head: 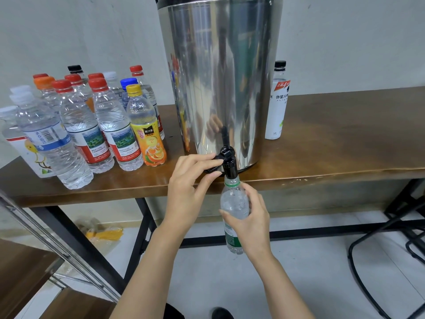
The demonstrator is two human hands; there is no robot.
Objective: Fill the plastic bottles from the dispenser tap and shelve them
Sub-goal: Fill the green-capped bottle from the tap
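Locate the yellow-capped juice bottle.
The yellow-capped juice bottle stands on the wooden table, left of centre in the head view, between a red-capped water bottle and the steel dispenser.

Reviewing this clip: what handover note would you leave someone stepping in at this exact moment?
Left hand pinches the black tap lever on the steel dispenser.
Right hand grips an uncapped bottle, mouth under the spout.
Done: capped bottles, seemingly filled, clustered on the table left of the dispenser; a white bottle stands right of it.
Left: finish this fill, cap it, shelve everything.
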